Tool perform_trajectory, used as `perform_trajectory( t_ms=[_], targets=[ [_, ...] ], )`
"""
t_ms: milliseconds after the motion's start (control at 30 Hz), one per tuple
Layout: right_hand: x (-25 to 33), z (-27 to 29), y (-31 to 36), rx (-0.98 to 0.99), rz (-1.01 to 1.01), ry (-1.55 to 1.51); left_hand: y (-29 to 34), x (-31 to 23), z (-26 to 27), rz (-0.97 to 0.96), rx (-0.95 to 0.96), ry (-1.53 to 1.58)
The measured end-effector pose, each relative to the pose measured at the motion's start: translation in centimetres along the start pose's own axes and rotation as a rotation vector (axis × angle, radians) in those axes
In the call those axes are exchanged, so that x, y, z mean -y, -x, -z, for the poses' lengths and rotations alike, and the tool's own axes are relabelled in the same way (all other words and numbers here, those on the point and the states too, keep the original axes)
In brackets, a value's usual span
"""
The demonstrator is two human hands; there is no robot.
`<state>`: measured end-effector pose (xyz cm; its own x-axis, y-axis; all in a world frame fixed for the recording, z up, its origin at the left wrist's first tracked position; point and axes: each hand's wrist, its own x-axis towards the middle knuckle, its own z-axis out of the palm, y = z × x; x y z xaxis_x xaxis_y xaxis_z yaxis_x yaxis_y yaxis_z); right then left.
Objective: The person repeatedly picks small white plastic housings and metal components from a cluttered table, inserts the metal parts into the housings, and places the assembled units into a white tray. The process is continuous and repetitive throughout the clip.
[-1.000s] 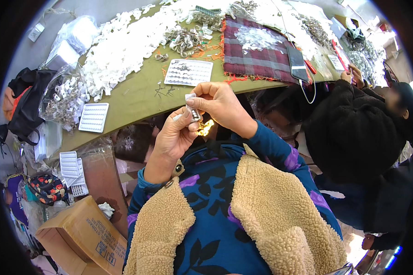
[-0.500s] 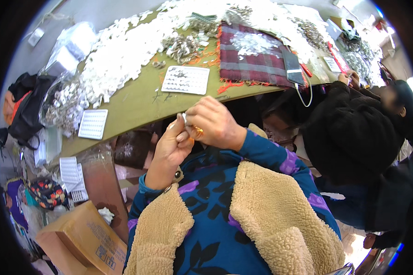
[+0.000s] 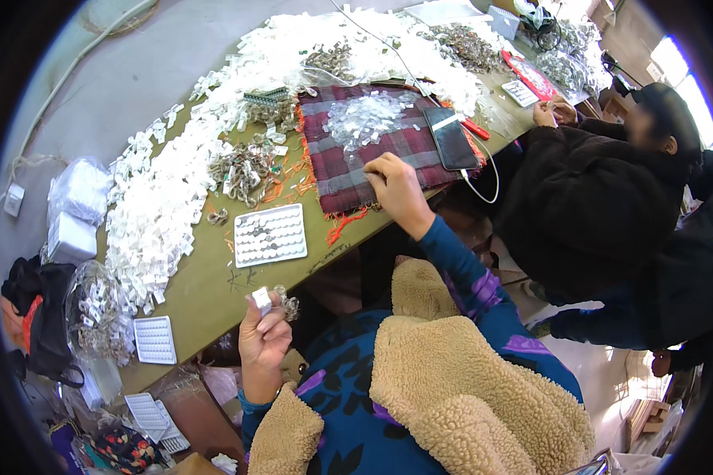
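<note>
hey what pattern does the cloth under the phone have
The cloth is plaid, in maroon and grey, seen best in the head view.

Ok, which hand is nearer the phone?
Right. The right hand is partly over the plaid cloth, near the phone's lower left; the left hand is much farther away, toward the picture's lower left.

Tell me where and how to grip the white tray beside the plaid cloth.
Pinch the white tray by the middle of its near rim, coming from the wearer's side: it lies flat, and green table fronts that edge. The right hand seems better suited, since the left hand holds a small white piece. Dark pieces sit in some rows, so lift it level.
</note>
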<state>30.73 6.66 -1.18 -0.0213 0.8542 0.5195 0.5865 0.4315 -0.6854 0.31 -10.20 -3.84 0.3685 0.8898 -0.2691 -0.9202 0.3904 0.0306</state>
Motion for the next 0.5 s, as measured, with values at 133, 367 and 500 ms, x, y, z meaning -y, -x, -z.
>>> perform_trajectory(
  t_ms=[133,367,500],
  targets=[
    [-2.4,-1.9,-3.1,0.078,0.072,0.127,-1.0,-0.8,-0.3,-0.029,-0.030,-0.004],
    [-3.7,-2.3,-3.5,0.053,0.013,0.199,-1.7,-0.8,-0.1,-0.020,-0.108,-0.134],
    [-4.6,-0.2,-3.6,0.004,-0.172,-0.065,-1.7,-0.6,-0.3,-0.021,-0.182,-0.153]
  ],
)
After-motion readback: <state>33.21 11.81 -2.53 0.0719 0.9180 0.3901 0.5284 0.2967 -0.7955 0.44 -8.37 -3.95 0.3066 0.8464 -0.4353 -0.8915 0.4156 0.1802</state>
